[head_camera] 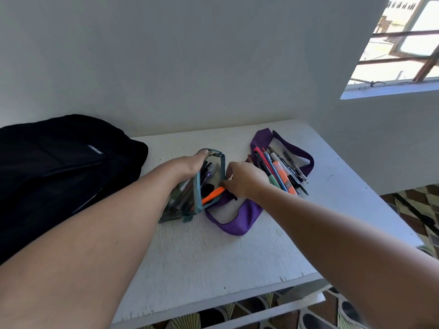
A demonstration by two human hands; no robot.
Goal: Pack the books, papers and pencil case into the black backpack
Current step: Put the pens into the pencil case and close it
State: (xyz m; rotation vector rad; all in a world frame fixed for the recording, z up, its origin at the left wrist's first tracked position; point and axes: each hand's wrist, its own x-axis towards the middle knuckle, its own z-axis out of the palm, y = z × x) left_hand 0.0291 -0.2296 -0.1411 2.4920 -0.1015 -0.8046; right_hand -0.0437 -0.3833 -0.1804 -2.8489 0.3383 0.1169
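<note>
A black backpack lies at the left end of the white table. At the table's middle stands a clear pencil case with teal edging, open and full of pens. My left hand grips its far left rim. My right hand pinches the case's right edge, just above an orange pen that lies in it. To the right lies a purple pouch, opened flat, with several pens and markers on it. No books or papers are in view.
A white wall rises directly behind the table. An open barred window is at the upper right. Patterned floor tiles show beyond the table's right and front edges.
</note>
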